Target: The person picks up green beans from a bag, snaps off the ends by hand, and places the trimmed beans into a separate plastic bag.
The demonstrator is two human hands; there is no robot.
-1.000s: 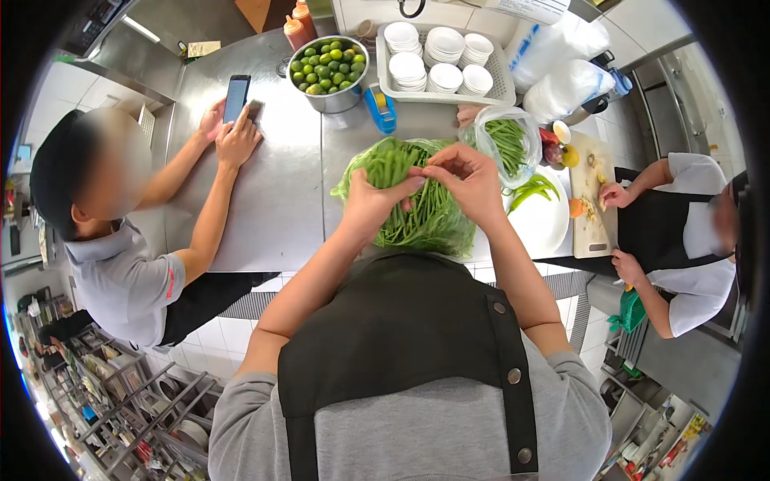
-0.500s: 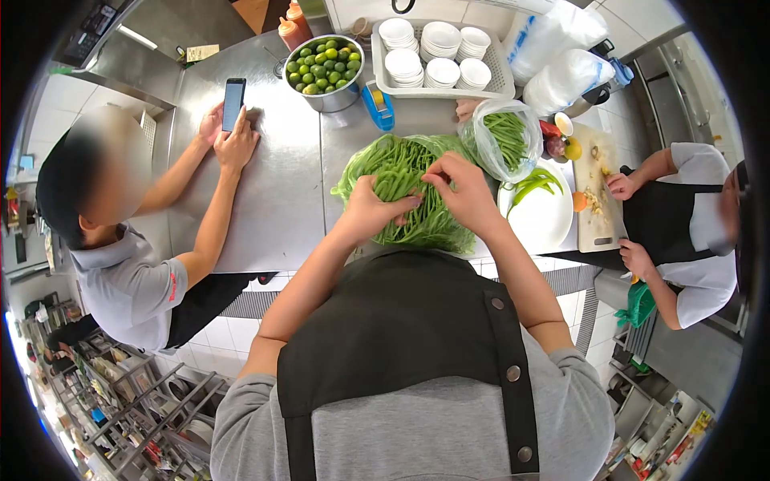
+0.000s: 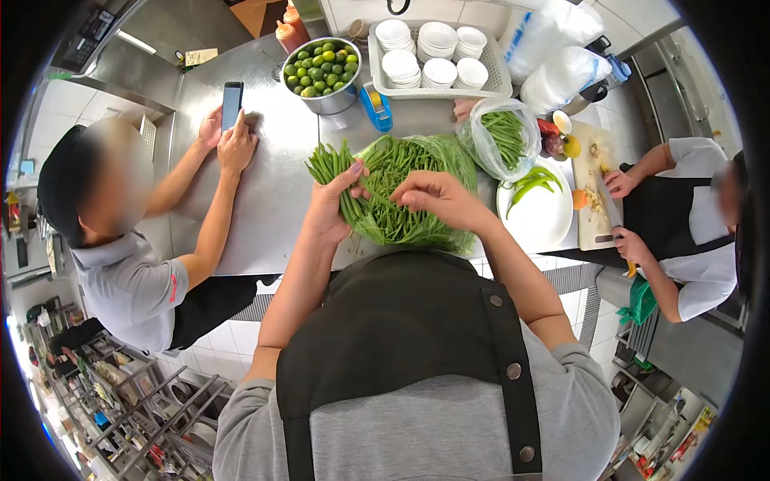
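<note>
A bunch of green beans [image 3: 327,163] is wrapped in the fingers of my left hand [image 3: 328,205], at the left edge of the open plastic bag of green beans [image 3: 411,158]. The bunch sticks up and out past my thumb. Over the middle of that bag is my right hand [image 3: 443,199], its fingers curled and thumb drawn in. Whatever its fingertips may hold is too small or hidden to name. The big bag lies spread on the steel counter, full of loose beans.
Behind the bag stand a pot of limes [image 3: 322,74], a blue tape dispenser [image 3: 375,107] and a tray of white bowls [image 3: 437,90]. To the right are a smaller bag of beans [image 3: 504,138], a plate [image 3: 539,220] with green chilies and a cutting board [image 3: 595,228]. People flank both sides.
My left hand has moved left, lifting a bunch of green beans from the heap. My right hand has shifted slightly left and down over the bag.
</note>
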